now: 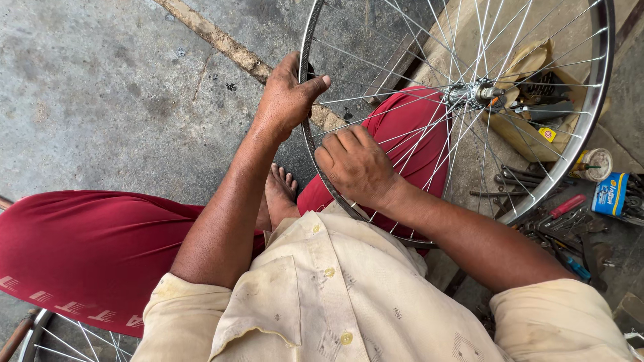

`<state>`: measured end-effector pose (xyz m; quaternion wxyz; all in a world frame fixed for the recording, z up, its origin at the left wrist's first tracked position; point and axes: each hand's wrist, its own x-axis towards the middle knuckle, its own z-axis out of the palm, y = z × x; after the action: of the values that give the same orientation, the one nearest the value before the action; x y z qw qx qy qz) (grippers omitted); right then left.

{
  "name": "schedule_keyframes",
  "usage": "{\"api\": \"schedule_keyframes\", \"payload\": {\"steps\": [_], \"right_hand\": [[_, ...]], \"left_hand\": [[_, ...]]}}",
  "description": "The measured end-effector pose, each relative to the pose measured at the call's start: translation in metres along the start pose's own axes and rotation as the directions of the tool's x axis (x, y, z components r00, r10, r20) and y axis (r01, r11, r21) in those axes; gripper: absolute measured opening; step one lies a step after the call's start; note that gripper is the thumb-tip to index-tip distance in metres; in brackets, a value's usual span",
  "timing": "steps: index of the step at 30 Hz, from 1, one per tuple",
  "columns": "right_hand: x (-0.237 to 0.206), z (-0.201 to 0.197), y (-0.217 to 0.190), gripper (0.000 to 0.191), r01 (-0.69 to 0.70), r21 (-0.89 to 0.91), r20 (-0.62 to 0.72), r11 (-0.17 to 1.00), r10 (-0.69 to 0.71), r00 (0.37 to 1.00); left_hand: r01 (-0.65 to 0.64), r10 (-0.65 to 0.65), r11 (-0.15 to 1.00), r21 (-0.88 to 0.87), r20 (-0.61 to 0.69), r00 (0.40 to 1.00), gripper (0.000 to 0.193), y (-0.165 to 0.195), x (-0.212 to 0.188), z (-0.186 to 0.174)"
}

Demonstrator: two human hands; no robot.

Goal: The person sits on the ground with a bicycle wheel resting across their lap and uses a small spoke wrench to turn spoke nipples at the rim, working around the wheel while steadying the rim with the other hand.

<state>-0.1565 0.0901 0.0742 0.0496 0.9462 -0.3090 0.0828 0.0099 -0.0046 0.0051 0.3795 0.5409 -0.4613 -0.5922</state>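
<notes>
Bicycle wheel (590, 107), shiny and full of thin spokes, is standing on its edge and filling the picture from 12 to 3 o'clock. Lots of tools (563, 214) are lying on the ground at 3 o'clock, beside a blue box (611, 194). Red trousers (87, 248) are showing behind the spokes and at 8 o'clock. The left hand (287, 100) is gripping the rim at 11 o'clock, fingers curling around it. The right hand (355, 164) is resting on the rim just below, fingers bent over the spokes.
</notes>
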Motion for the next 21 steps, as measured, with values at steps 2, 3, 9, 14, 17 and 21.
{"api": "schedule_keyframes", "payload": {"steps": [2, 3, 9, 14, 17, 21], "right_hand": [[-0.001, -0.003, -0.004, 0.009, -0.034, 0.032, 0.032, 0.999, 0.033, 0.999], [-0.002, -0.006, -0.004, 0.01, -0.052, 0.049, 0.047, 0.997, 0.05, 0.998], [0.001, -0.027, 0.008, 0.025, -0.242, 0.307, 0.332, 0.921, 0.135, 0.934], [0.004, -0.004, -0.001, 0.024, -0.364, 0.127, 0.322, 0.923, 0.309, 0.895], [-0.002, 0.008, -0.007, 0.017, -0.341, 0.054, 0.298, 0.938, 0.311, 0.903], [-0.002, 0.003, 0.009, 0.017, -0.327, 0.194, 0.336, 0.925, 0.25, 0.908]], "left_hand": [[-0.021, 0.021, 1.0, 0.012, -0.005, 1.0, 0.037, -0.002, 0.001, 0.0], [0.001, -0.001, 1.0, 0.017, -0.003, 1.0, 0.038, -0.003, 0.002, -0.001], [-0.099, 0.101, 0.991, 0.092, -0.023, 0.995, 0.043, -0.007, 0.005, 0.0], [-0.182, 0.185, 0.979, 0.089, -0.033, 0.982, 0.042, -0.006, 0.004, -0.001], [0.079, -0.078, 0.997, 0.007, -0.019, 0.997, 0.042, -0.008, 0.004, 0.001], [-0.139, 0.14, 0.989, 0.043, -0.031, 0.99, 0.04, -0.008, 0.006, 0.001]]}}
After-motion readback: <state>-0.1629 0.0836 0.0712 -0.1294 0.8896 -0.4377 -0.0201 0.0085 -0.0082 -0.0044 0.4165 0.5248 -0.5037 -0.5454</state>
